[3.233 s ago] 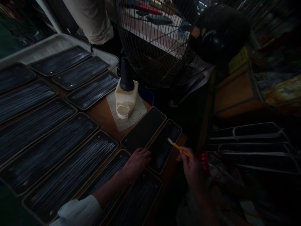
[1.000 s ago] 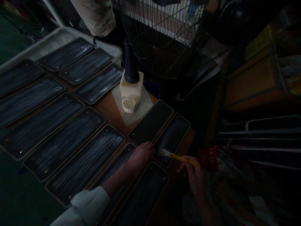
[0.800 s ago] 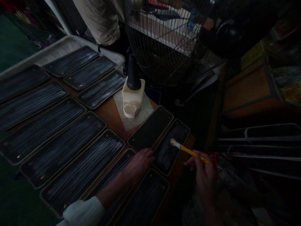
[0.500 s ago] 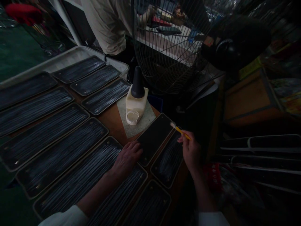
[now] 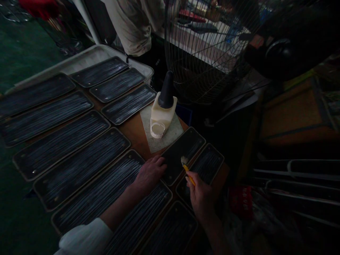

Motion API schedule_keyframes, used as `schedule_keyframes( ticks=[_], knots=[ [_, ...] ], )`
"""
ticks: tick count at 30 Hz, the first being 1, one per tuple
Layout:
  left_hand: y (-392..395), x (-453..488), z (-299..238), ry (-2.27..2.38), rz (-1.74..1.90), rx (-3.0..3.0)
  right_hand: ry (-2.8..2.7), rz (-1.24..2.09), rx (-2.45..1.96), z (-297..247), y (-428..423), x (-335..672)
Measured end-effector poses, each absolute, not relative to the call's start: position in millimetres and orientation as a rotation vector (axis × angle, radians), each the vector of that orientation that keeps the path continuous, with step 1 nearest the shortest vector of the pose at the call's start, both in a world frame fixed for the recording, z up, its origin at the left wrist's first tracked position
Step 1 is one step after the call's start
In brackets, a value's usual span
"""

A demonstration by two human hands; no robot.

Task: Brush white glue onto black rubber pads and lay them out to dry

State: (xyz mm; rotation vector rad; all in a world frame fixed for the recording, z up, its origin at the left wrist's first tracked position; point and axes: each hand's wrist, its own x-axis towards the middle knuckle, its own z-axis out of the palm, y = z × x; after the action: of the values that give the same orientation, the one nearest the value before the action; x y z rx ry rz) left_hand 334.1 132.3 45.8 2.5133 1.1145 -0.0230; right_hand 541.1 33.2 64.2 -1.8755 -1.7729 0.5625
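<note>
My right hand is closed around a yellow-handled brush, its white bristles touching a plain black panel near the table's right end. My left hand lies with fingers flat on that panel's near-left corner. Just right of it sits a shorter panel streaked with white. A cream glue bottle with a black cone top lies on a grey cloth just beyond.
Several long black panels streaked white cover the brown table. A grey tray stands at the back. A wire fan guard rises behind the bottle. Another person's light shirt shows beyond. Stacked frames lie right.
My right hand brought the brush from the streaked right-hand panel over to the plain black panel and lowered its bristles onto it. My left hand shifted left to that panel's corner.
</note>
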Motion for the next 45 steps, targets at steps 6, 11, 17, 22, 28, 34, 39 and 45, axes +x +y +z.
schedule_keyframes(
  ticks=[6, 11, 17, 22, 28, 34, 39, 45],
  knots=[
    [134, 333, 45, 1.099, -0.001, 2.508, -1.580, 0.800, -1.836, 80, 0, 519],
    [134, 332, 44, 1.084, -0.004, 2.508, -1.134, 0.998, -1.884, 93, 8, 523],
    [137, 331, 42, 1.094, -0.015, 2.469, -0.713, 1.201, -1.765, 66, 31, 550],
    [140, 330, 42, 1.096, -0.046, 2.430, -0.696, 0.966, -1.762, 45, 61, 576],
    [139, 332, 45, 1.106, -0.023, 2.401, -1.017, 0.498, -1.844, 58, 103, 591],
    [139, 328, 42, 1.066, 0.014, 2.378, -1.332, 0.273, -1.922, 46, 132, 601],
    [140, 327, 41, 1.074, 0.013, 2.349, -1.629, 0.345, -1.932, 36, 112, 572],
    [143, 326, 44, 1.052, 0.032, 2.322, -1.731, 0.717, -1.750, 62, 42, 517]
  ],
)
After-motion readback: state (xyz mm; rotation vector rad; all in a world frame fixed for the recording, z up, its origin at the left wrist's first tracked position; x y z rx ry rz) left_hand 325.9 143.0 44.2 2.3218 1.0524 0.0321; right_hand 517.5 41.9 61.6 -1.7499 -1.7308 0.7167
